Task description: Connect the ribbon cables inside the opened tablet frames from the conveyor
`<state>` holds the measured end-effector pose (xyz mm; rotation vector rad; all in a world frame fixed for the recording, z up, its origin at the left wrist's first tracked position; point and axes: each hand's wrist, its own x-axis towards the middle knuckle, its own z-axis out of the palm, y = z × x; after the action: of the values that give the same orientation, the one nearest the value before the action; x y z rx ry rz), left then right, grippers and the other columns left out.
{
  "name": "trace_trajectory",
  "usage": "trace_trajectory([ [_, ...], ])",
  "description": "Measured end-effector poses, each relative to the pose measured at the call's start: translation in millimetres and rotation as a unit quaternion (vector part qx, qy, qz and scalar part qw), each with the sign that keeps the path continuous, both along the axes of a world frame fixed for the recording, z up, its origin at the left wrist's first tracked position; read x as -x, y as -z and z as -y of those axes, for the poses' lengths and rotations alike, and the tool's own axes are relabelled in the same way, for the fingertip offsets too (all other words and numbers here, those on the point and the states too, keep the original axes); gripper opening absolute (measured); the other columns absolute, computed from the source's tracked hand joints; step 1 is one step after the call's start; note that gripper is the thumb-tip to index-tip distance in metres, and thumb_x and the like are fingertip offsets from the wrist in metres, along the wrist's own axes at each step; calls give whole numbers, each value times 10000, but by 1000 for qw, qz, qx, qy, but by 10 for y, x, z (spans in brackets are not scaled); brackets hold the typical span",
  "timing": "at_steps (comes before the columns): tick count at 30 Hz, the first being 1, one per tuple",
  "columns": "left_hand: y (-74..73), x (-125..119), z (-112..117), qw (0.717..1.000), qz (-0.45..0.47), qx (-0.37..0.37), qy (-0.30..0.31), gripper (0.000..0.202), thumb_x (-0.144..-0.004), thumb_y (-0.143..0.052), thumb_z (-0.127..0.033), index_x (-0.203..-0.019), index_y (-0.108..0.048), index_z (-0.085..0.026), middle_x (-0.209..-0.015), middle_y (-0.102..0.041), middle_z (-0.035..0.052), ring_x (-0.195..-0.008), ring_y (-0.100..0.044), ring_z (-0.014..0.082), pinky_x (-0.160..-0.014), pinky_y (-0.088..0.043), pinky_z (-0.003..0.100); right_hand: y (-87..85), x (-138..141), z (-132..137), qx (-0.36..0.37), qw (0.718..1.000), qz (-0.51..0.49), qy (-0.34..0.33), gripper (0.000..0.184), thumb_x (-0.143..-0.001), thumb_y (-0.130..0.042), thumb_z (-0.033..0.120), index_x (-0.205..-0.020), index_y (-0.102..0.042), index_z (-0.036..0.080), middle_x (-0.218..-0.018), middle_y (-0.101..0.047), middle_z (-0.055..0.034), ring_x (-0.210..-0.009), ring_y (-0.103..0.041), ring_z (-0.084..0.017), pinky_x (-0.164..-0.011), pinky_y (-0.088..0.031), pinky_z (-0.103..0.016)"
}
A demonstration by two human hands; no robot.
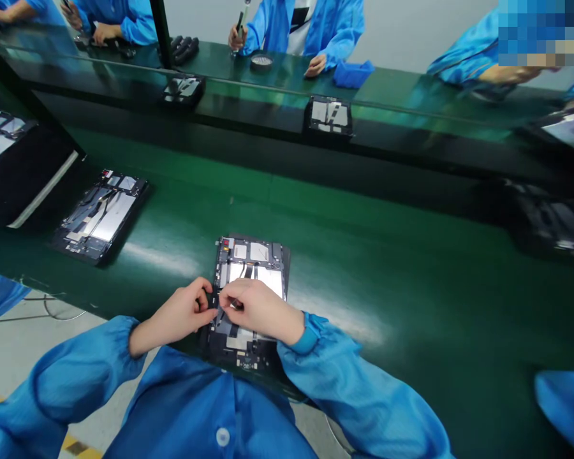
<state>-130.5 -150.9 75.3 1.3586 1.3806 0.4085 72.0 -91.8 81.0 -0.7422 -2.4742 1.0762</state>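
Observation:
An opened tablet [270, 277] lies on the green workbench in front of me, its batteries, ribbon cables and boards exposed. My left hand [186, 312] rests at the tablet's left edge, fingers curled, with thumb and forefinger close to the frame. Over the middle of the tablet is my right hand [258, 306]. Its thumb and fingers are pinched near the tablet's left side, and whatever lies between them is too small to make out. My right hand and wrist cover part of the tablet's inside.
Another opened tablet [103, 213] lies to the left on the green workbench [387, 268]. More opened tablets [331, 115] sit along a raised shelf at the back. Beyond it, people in blue coats work near a blue bin [353, 74] and a round black dish [261, 61].

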Motion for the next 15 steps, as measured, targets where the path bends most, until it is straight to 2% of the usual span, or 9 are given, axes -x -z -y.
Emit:
trace_trajectory([
  [2, 21, -12, -1, 998, 31, 54, -16, 262, -814, -621, -305, -986, -440, -226, -691, -519, -90, -425, -537, 87, -356, -412, 184, 13, 37, -46, -37, 999, -6, -16, 129, -809, -608, 60, -818, -615, 188, -771, -643, 2, -737, -578, -141, -721, -425, -238],
  [5, 31, -22, -5, 995, 46, 76, -36, 252, -795, -621, -283, -952, -432, -228, -692, -505, -97, -401, -539, 90, -328, -419, 192, 37, 80, -110, -75, 997, -16, -31, 103, -896, -561, 112, -846, -604, 191, -803, -644, -17, -765, -574, -151, -751, -427, -255],
  [9, 33, -48, -1, 996, 33, 64, -51, 208, -776, -586, -212, -914, -431, -224, -673, -489, -105, -361, -521, 80, -294, -384, 177, 76, 96, -153, -100, 994, -13, -43, 90, -905, -562, 117, -871, -599, 191, -811, -635, -18, -770, -565, -159, -748, -415, -263],
  [15, 30, -96, -38, 995, 12, 69, -68, 166, -751, -548, -165, -861, -436, -218, -583, -483, -114, -307, -467, 71, -265, -317, 154, 120, 80, -200, -96, 995, -19, -35, 104, -896, -551, 97, -891, -597, 190, -837, -635, -28, -794, -554, -164, -742, -410, -262],
])
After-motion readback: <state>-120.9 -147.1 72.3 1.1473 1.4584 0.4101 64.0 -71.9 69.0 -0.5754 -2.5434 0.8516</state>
